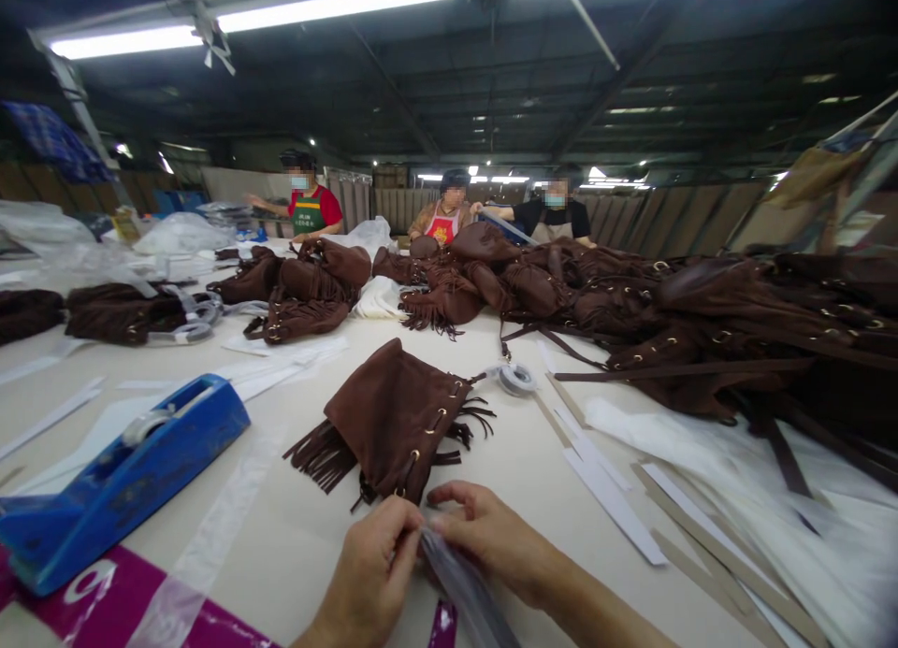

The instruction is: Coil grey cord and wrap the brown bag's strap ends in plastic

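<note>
A brown fringed bag [393,410] with gold eyelets lies on the pale table, just beyond my hands. My left hand [375,559] is closed, thumb and finger pinching the end of a greyish translucent plastic strip [467,587]. Close beside it, my right hand [484,536] also grips that strip between thumb and curled fingers. The strip runs down toward the bottom edge of the view. Near the bag's upper right corner sits a wrapped grey coil [517,379].
A blue tape dispenser [133,470] stands at the left on purple plastic [140,601]. Brown bags [702,321] are heaped across the back and right. Paper strips [610,503] and white sheeting [744,480] lie at the right. Several people stand beyond the table.
</note>
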The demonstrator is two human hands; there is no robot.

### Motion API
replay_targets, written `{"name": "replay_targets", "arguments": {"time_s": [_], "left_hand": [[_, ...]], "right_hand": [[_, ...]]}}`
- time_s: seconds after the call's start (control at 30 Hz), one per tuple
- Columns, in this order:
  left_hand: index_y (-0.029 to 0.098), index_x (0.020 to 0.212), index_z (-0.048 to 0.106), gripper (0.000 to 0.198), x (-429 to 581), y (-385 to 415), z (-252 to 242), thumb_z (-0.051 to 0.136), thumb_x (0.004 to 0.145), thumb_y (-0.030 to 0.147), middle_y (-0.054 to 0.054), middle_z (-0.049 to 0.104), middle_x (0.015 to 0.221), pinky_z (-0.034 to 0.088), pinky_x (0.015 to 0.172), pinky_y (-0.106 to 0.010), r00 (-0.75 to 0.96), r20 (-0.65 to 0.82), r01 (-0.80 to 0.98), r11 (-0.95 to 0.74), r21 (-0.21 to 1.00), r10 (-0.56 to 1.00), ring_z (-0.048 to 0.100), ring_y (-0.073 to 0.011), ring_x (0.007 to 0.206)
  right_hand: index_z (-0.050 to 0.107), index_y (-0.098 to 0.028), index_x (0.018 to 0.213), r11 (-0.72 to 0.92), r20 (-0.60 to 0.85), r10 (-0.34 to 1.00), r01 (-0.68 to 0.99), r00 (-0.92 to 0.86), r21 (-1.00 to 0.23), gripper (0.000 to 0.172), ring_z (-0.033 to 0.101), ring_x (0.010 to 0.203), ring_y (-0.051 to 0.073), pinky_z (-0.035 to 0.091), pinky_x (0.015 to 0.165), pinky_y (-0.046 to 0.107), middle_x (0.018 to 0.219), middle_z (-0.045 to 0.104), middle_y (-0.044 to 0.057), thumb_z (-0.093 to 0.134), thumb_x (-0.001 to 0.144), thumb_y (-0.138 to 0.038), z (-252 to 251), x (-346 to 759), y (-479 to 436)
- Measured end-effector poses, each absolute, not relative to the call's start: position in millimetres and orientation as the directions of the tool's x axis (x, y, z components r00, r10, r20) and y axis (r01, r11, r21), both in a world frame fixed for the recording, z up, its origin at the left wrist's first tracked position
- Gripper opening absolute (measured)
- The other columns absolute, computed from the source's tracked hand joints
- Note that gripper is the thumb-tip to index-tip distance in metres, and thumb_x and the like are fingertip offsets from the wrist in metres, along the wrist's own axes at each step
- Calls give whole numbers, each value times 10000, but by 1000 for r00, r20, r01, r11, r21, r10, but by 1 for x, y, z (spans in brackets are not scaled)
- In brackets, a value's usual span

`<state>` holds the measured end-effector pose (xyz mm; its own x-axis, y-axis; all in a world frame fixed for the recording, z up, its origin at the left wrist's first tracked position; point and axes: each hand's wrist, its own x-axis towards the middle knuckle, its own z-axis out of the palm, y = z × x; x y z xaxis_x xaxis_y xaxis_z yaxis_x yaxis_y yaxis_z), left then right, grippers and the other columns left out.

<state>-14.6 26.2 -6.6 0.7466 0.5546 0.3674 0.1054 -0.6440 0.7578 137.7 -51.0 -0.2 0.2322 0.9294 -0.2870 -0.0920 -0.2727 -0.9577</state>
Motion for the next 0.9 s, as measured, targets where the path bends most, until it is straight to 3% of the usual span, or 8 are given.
{"name": "replay_targets", "arguments": {"time_s": [0.1,0.27,0.4,0.5,0.6,0.73,0.83,0.9], "left_hand": [[184,748,572,187,-12,24,-5,430,864,148,-27,607,735,440,630,-214,747,368,98,-639,763,554,591,-141,680],[192,777,591,190,-19,25,-4,432,879,167,-60,604,897,475,721,-227,704,421,117,-679,725,571,600,-160,830],[202,774,632,150,-28,32,-10,507,851,234,-93,547,1088,490,806,-287,568,438,249,-653,715,697,566,-209,997],[192,710,601,175,-29,39,-13,515,837,277,-96,554,1053,497,829,-321,504,427,236,-595,768,751,552,-231,1028],[191,708,546,191,-26,45,-13,490,852,304,-70,587,908,508,711,-276,517,356,165,-498,851,779,587,-202,883],[188,931,576,171,-21,48,-15,476,864,310,-27,608,809,498,693,-269,544,267,115,-386,915,796,605,-173,758],[174,1170,553,356,-15,51,-20,465,849,299,-30,623,851,509,755,-297,551,236,78,-331,940,800,618,-176,787],[159,1224,553,428,-12,54,-22,478,823,287,-33,623,860,513,775,-306,562,206,76,-298,951,801,618,-176,790]], "right_hand": [[551,-164,1006,-210,-228,948,-99,222,-973,397,305,404,57,177,412,206,486,448,-114,636,627,-244,-4,140,-52],[535,-184,925,-80,-91,966,-52,242,-995,309,323,442,62,207,443,211,502,440,-118,579,618,-177,-5,136,-43],[526,-185,898,-14,-16,970,-12,243,-1000,255,348,473,69,237,466,212,538,461,-103,571,647,-178,-6,132,-35],[527,-184,898,-6,-10,968,-16,249,-1000,262,356,478,73,242,468,215,559,475,-93,588,643,-203,-11,131,-29],[539,-178,921,-14,-15,965,-8,261,-1000,283,357,479,78,239,466,217,558,467,-92,582,642,-205,-16,131,-25],[549,-173,926,-6,0,948,17,318,-1000,273,388,493,89,264,478,219,553,469,-86,560,654,-194,-21,130,-21],[538,-183,862,5,13,917,20,399,-1000,190,406,496,95,293,484,220,558,470,-80,543,673,-206,-23,129,-14],[527,-189,829,-7,4,901,24,435,-1000,149,413,490,96,305,480,219,553,468,-81,537,681,-199,-24,129,-7]]}}
